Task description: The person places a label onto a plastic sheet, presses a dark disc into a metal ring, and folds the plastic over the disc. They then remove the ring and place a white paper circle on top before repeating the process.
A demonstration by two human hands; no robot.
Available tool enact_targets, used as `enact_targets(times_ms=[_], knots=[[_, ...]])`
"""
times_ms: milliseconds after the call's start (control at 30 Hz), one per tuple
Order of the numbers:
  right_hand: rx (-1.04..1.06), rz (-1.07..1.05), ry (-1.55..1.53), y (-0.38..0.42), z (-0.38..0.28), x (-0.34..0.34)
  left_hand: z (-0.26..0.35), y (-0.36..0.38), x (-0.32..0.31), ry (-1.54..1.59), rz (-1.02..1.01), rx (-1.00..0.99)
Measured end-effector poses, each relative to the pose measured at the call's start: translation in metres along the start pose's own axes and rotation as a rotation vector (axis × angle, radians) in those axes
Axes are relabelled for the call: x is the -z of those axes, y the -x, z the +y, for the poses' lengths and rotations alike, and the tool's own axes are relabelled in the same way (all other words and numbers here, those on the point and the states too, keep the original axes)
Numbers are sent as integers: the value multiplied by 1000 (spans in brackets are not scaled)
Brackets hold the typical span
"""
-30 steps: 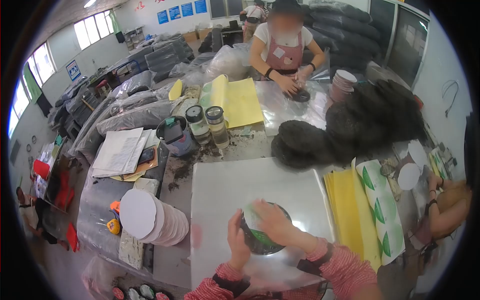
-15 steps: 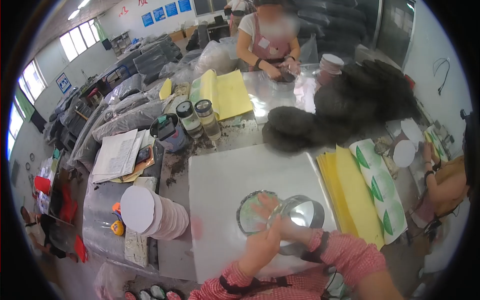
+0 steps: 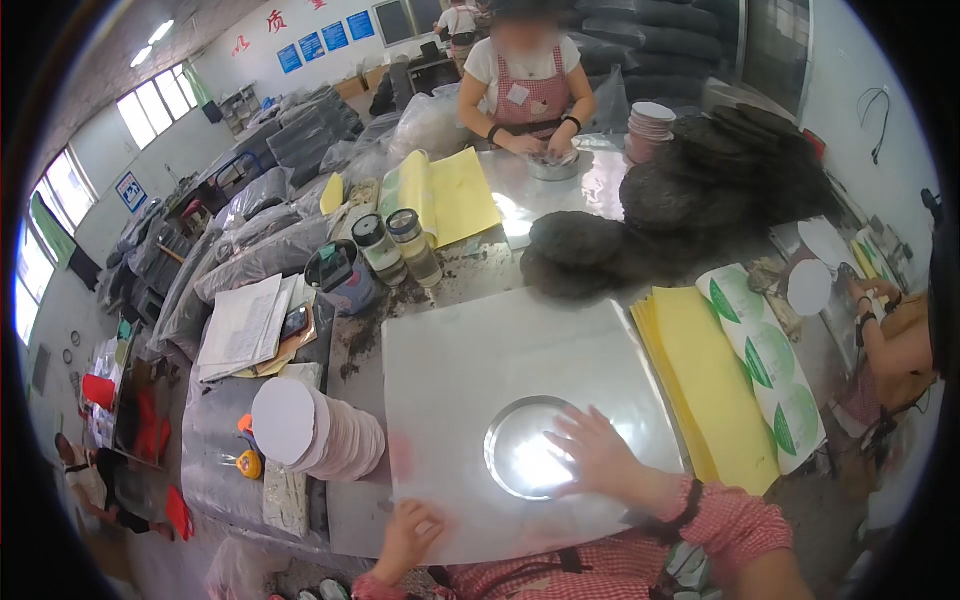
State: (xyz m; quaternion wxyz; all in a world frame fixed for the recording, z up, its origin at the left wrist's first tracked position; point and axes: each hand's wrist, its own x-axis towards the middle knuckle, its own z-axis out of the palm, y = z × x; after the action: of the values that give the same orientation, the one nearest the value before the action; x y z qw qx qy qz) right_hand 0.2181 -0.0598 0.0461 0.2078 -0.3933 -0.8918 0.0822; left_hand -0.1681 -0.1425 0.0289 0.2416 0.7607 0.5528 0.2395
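A shallow metal ring (image 3: 490,455) lies on the shiny metal sheet (image 3: 440,370) in front of me, with bright glare inside it. My right hand (image 3: 600,455) is at the ring's right side, fingers spread and reaching over its rim. My left hand (image 3: 408,538) is apart from the ring, at the sheet's front left edge, its fingers loosely bent with nothing visible in them. To the left of the sheet stands a tilted stack of round white discs (image 3: 335,435).
Yellow sheets (image 3: 700,390) and a green-printed white strip (image 3: 765,365) lie to the right. Dark round pads (image 3: 580,250) are piled behind the sheet. Two jars (image 3: 415,247) and a bucket (image 3: 343,280) stand back left. A co-worker (image 3: 530,90) works opposite, another person (image 3: 890,350) at right.
The ring now sits flat, farther left, where a green-printed disc showed; that disc is no longer visible. My left hand has moved away to the left. The right hand has shifted right.
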Motion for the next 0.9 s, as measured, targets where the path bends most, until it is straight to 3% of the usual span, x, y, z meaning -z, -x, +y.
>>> enact_targets(times_ms=[33,100,167,233,300,367,400,467,500,567,600,633,700,733,800,867,900], knots=[[-5,4,4,12,1,-2,-9,2,16,0,-2,-8],[-255,3,-181,36,0,-12,-17,5,34,-93,-396,-191],[-196,-42,-156,48,4,-31,-27,11,19,-147,-410,-167],[-265,4,-550,52,3,-41,-41,8,14,-82,-362,-191],[-240,25,-504,52,-18,-25,-44,12,15,-63,-349,-198],[44,-159,-567,48,-39,-16,-43,11,11,-38,-313,-190],[47,-172,-570,44,-52,-21,-37,0,13,-13,-224,-177],[370,-63,-310,40,-89,-43,-7,-41,37,-32,-34,-125],[373,-66,-309,36,-93,-63,9,-49,48,-30,-31,-124],[215,-129,-667,25,-86,-104,33,-55,67,-88,-10,-261],[-164,-333,-719,10,-79,-54,37,-42,62,-71,-107,-293],[-148,-335,-710,7,-64,-52,35,-32,47,-75,-90,-291],[-505,93,-565,0,-33,-57,22,-14,16,-141,-200,-394],[-501,96,-570,-2,-26,-58,12,-9,9,-147,-200,-393],[-389,288,-301,-7,-17,-58,-7,-11,4,-127,-354,-332],[-305,223,-214,13,-19,-63,28,-37,48,-317,-173,-352],[-210,145,-131,32,-22,-65,34,-45,70,-464,78,-312]])
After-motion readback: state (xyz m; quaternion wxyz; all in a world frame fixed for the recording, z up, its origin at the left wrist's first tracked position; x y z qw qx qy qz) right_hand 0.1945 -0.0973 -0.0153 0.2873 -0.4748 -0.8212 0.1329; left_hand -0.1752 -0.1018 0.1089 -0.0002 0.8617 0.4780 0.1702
